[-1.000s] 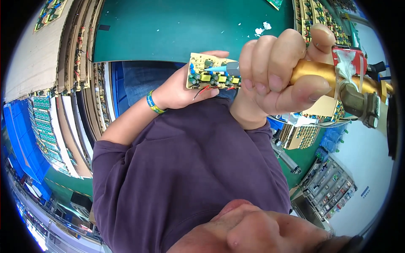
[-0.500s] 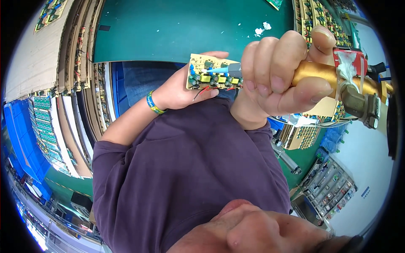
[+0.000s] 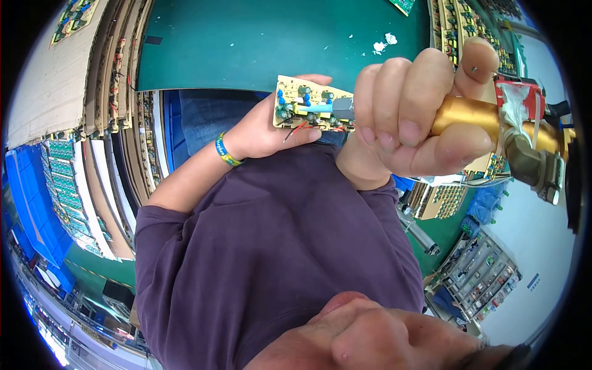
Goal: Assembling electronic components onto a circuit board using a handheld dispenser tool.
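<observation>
My left hand (image 3: 269, 131) is closed round the left end of a yellowish circuit board (image 3: 290, 86), with the thumb along the near edge. Green, blue and yellow parts stand on the board, and short red and black wires (image 3: 297, 131) hang from its near side. My right hand (image 3: 413, 114) wraps round a gold-barrelled glue gun (image 3: 472, 116). Its light blue nozzle (image 3: 316, 108) points left and reaches over the board's parts; whether the tip touches them I cannot tell. The board's right end is hidden behind the nozzle's grey base and my right hand.
Beyond my hands lies a green work surface (image 3: 246, 46) with crumpled white scraps (image 3: 385, 43). Cardboard layers holding boards (image 3: 102, 80) are stacked on the left. More populated boards (image 3: 475, 31) stand at the far right. A metal fitting (image 3: 535, 166) hangs by the gun's rear.
The board has tilted slightly in my left hand. My right hand and the glue gun have shifted a little to the right and nearer, and the nozzle tip sits over a slightly different spot.
</observation>
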Demonstrator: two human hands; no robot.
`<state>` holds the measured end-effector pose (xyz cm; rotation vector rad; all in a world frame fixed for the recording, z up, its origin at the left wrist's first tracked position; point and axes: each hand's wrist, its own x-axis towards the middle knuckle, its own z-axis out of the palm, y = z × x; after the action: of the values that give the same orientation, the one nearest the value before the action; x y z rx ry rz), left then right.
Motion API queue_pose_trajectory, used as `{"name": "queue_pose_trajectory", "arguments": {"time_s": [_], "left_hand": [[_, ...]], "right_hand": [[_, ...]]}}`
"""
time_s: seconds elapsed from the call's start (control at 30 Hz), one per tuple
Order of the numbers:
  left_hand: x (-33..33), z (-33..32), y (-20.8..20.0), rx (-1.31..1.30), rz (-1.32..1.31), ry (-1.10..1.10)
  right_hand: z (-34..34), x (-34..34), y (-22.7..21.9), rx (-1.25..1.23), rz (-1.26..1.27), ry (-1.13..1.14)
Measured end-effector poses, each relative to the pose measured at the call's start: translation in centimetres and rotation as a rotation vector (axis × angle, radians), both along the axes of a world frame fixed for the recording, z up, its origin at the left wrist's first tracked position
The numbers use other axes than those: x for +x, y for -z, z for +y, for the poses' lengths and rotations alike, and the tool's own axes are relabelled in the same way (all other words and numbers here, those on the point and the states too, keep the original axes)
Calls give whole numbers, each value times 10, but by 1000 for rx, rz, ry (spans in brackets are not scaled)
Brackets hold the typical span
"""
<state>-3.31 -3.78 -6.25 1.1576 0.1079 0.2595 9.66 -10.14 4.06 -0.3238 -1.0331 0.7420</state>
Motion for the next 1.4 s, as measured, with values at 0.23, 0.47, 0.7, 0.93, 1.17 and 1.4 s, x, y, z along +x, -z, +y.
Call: {"name": "queue_pose_trajectory", "arguments": {"time_s": [0.23, 0.47, 0.7, 0.93, 1.17, 1.4], "left_hand": [[-1, 3, -5, 45, 40, 27], [0, 1, -4, -16, 10, -40], [1, 1, -5, -16, 15, -61], [2, -1, -2, -10, 18, -80], [3, 0, -5, 2, 29, -68], [3, 0, -5, -3, 28, -74]], "right_hand": [[0, 0, -1, -10, -21, -1], [-3, 0, -1, -23, -24, -2], [-4, 2, -5, -91, -70, -42], [1, 4, -3, -31, -93, -65], [0, 4, -3, -35, -85, -59], [0, 4, -4, -62, -88, -40]]}}
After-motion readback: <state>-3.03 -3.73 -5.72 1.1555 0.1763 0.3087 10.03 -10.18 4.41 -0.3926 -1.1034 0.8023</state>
